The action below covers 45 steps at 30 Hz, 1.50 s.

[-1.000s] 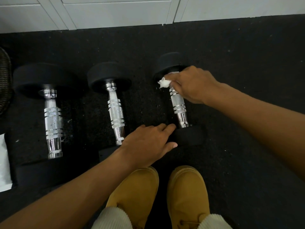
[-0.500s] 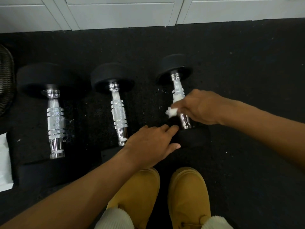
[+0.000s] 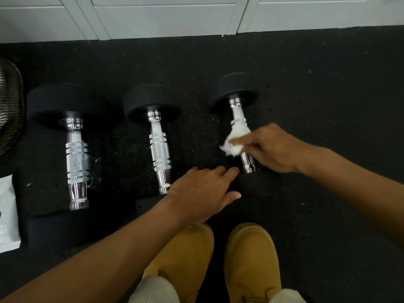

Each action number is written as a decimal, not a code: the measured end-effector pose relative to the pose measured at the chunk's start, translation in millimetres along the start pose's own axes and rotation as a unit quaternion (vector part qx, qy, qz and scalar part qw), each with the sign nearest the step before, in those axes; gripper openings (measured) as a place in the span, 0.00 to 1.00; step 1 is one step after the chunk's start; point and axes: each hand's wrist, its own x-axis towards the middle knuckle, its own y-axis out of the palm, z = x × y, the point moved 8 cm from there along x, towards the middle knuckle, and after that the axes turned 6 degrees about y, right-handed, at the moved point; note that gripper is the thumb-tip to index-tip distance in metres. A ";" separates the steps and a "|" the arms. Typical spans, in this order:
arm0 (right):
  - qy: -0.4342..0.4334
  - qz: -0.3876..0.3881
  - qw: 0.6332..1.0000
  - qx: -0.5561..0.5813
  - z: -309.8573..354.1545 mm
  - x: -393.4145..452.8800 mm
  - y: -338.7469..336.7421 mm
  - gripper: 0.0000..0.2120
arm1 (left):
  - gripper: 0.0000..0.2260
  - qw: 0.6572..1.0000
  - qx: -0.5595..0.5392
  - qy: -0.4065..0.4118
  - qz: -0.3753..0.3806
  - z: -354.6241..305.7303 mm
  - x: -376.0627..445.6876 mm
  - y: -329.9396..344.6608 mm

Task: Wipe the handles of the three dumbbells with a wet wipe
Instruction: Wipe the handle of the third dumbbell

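Head view, looking down at a black speckled rubber floor (image 3: 328,88) that runs up to white panelled doors (image 3: 166,16) along the far edge, three chrome-handled dumbbells lying side by side on it. The right hand (image 3: 275,147) pinches a crumpled white wet wipe (image 3: 237,138) against the handle of the right dumbbell (image 3: 238,110), while the left hand (image 3: 203,193) lies with fingers straight on that dumbbell's near black head. The middle dumbbell (image 3: 158,147) and left dumbbell (image 3: 76,158) lie untouched, tan boots (image 3: 251,259) just below.

Gym floor, off-task items

Tan boots (image 3: 252,262) stood on black rubber flooring (image 3: 328,106); white panels (image 3: 164,16) behind (a mesh object (image 3: 9,106) far left).
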 end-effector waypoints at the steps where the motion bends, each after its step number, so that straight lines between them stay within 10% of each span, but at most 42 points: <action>1: 0.006 0.048 0.999 0.006 -2.1 -8.0 7.6 0.15 | 0.24 1.000 -0.001 0.000 -0.001 0.2 0.2 -0.1; 7: 0.025 0.252 0.964 0.077 1.4 -18.0 10.6 0.10 | 0.25 1.000 0.011 0.007 -0.021 -1.4 -0.2 -0.5; 17: 0.030 -0.199 0.979 0.037 -12.5 23.1 -41.7 0.16 | 0.23 1.000 0.019 0.008 -0.019 0.8 -2.6 0.2; 33: -0.034 -0.248 0.968 -0.005 -1.6 17.5 -48.4 0.08 | 0.23 1.000 0.013 0.011 -0.020 -0.3 -2.4 -0.2; 41: 0.066 0.103 0.968 0.219 -23.8 -21.0 5.5 0.03 | 0.23 1.000 0.025 0.010 -0.010 -0.1 -1.5 1.1; 45: 0.069 0.085 0.981 0.160 -21.9 -13.2 2.6 0.05 | 0.23 1.000 0.022 0.012 -0.015 -0.8 -0.9 0.0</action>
